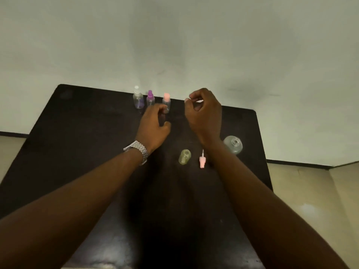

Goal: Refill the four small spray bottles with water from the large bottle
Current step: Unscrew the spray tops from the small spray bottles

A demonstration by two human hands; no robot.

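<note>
- The left hand (155, 123) hovers by the pink-capped bottle (166, 101) in the far row. Its grip is a loose half-curl, and I cannot tell whether it touches.
- The right hand (204, 111) is raised with its grip curled; I cannot tell whether it pinches anything.
- The open yellowish bottle (184, 156) stands near centre on the worktop (87, 133), long axis upright, mouth up. The large bottle (233, 145) stands likewise to its right.
- The pink sprayer (202, 161) lies flat between them, tube pointing far.
- For filling, probably steady the small bottle and pour slowly into its narrow neck.
</note>
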